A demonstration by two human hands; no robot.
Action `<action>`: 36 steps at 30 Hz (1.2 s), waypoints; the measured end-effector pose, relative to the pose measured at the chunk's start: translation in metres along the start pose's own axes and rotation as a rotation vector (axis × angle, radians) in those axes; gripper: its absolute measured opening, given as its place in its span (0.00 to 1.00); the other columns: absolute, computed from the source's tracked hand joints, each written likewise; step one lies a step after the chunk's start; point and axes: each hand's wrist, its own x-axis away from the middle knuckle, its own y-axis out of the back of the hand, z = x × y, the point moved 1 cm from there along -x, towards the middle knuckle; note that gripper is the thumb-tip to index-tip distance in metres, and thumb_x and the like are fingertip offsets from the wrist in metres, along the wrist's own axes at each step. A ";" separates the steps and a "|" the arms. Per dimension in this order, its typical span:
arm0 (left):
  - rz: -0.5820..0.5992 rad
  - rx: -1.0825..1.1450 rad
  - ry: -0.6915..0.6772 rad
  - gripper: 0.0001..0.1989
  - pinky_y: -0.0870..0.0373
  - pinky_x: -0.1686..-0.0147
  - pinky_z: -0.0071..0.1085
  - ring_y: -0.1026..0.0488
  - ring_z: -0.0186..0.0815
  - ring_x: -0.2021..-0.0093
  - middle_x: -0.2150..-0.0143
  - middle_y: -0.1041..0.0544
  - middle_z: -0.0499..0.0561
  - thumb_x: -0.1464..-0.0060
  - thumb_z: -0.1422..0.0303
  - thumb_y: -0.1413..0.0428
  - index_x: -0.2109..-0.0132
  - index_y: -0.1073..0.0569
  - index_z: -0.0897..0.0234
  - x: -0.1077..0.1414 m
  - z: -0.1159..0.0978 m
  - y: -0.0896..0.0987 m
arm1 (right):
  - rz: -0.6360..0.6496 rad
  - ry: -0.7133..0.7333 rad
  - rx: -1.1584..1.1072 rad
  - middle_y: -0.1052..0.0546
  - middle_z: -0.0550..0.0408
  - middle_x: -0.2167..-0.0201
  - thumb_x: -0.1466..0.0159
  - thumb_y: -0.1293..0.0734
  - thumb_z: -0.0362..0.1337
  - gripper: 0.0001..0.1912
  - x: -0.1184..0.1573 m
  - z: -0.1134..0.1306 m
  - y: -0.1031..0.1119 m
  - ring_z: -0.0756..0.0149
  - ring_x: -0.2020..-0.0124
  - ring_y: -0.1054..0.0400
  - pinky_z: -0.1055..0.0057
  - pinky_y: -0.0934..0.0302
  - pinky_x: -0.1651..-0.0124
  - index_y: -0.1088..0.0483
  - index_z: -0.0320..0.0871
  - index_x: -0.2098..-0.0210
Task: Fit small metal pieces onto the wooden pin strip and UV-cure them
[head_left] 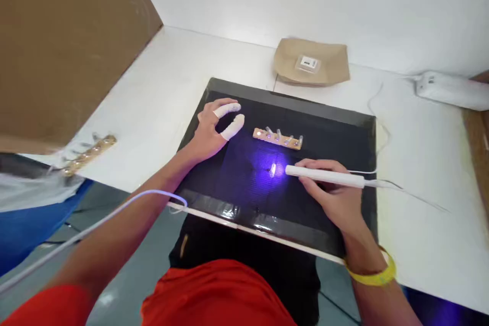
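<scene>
The mat is lying black and mostly matt (its taped lower edge is gleaming glossy); the tabletop is looking smooth.

The dark mat offers bare room right of the wooden strip and a narrow gap between strip and left hand. The strip's tilted tubes obstruct a low pass over it. The white pen bars the near right, its cord trailing rightward. Beyond the mat, the paper tray stands before the wall.
</scene>
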 end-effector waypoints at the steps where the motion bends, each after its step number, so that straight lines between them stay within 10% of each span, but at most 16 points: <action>1: 0.001 -0.001 0.004 0.13 0.36 0.32 0.50 0.26 0.44 0.39 0.41 0.20 0.52 0.35 0.60 0.42 0.47 0.21 0.56 0.000 0.000 0.000 | 0.006 0.000 -0.001 0.14 0.57 0.59 0.38 0.22 0.34 0.11 0.001 0.000 0.001 0.68 0.60 0.19 0.76 0.26 0.64 0.23 0.51 0.59; 36: 0.040 -0.024 0.046 0.12 0.37 0.31 0.50 0.28 0.44 0.37 0.39 0.21 0.50 0.34 0.58 0.43 0.47 0.22 0.54 0.000 -0.005 0.001 | 0.041 -0.020 -0.028 0.14 0.55 0.59 0.38 0.22 0.34 0.11 0.004 -0.001 0.006 0.65 0.58 0.19 0.72 0.26 0.64 0.23 0.51 0.57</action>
